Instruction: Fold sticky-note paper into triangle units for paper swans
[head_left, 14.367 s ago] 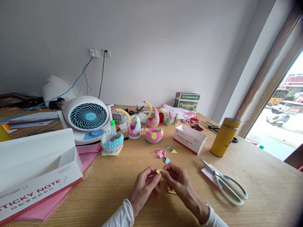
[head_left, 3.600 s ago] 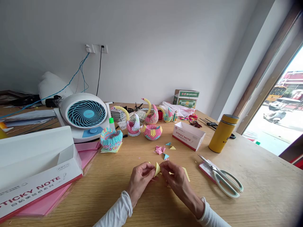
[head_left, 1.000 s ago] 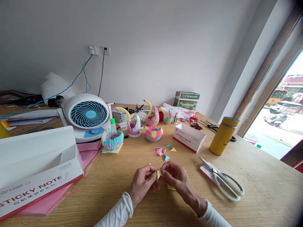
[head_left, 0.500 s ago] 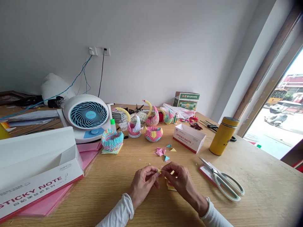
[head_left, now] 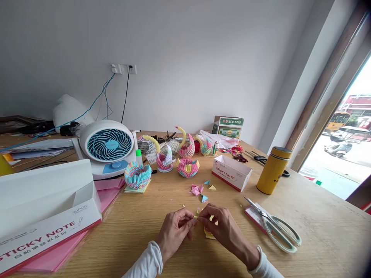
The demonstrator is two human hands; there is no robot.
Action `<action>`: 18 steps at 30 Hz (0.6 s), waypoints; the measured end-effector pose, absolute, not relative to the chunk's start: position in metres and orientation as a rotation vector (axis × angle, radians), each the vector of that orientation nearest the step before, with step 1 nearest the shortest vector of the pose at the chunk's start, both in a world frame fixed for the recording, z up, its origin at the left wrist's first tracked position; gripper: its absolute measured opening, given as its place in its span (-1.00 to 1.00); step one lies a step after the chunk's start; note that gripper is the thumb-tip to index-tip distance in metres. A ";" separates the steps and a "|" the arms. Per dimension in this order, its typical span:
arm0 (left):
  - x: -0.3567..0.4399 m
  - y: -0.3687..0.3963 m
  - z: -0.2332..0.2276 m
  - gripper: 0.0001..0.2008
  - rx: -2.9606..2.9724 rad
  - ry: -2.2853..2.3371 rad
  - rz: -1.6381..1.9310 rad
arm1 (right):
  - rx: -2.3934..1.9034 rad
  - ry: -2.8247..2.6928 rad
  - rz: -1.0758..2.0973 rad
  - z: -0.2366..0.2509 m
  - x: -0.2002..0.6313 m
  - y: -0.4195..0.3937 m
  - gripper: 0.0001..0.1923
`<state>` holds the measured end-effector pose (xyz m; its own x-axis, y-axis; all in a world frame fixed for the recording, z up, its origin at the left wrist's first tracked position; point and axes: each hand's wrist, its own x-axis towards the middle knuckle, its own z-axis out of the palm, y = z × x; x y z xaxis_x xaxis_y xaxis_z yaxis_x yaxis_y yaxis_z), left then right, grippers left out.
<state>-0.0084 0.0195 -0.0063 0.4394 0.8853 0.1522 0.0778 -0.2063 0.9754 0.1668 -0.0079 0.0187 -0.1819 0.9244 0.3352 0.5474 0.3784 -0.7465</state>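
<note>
A small yellow paper piece (head_left: 196, 217) is pinched between my two hands near the front of the table. My left hand (head_left: 177, 230) grips its left end with thumb and forefinger. From the other side, my right hand (head_left: 222, 224) holds it the same way; the fingers hide most of the paper. Partly under my right hand lies a stack of yellow paper (head_left: 210, 234). Beyond the hands are folded pink paper triangles (head_left: 196, 189), a blue folded piece (head_left: 204, 198) and a yellow triangle (head_left: 212, 187).
Scissors (head_left: 276, 227) rest on a pink-edged pad at right, near a yellow bottle (head_left: 274, 170). A small sticky note box (head_left: 230, 173) stands behind. Folded-paper swans and bowls (head_left: 188, 167) are at the back. A fan (head_left: 108, 144) and large open box (head_left: 52, 220) occupy the left.
The view has tilted up slightly, so things sit a little lower. Both hands still pinch the yellow paper, which now looks narrower between the fingertips.
</note>
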 end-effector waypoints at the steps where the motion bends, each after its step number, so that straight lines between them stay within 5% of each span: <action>1: -0.008 0.019 -0.006 -0.73 1.606 0.845 0.935 | -1.265 -1.860 0.604 0.019 0.167 -0.009 -0.72; 18: -0.007 0.016 -0.003 -0.71 1.701 0.873 0.918 | -1.328 -1.856 0.801 0.016 0.173 -0.007 -0.84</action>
<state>-0.0074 0.0157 -0.0031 0.4569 0.8716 0.1775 0.1341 -0.2648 0.9549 0.1731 -0.0071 0.0164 -0.2226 0.9564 0.1893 0.5180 0.2805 -0.8081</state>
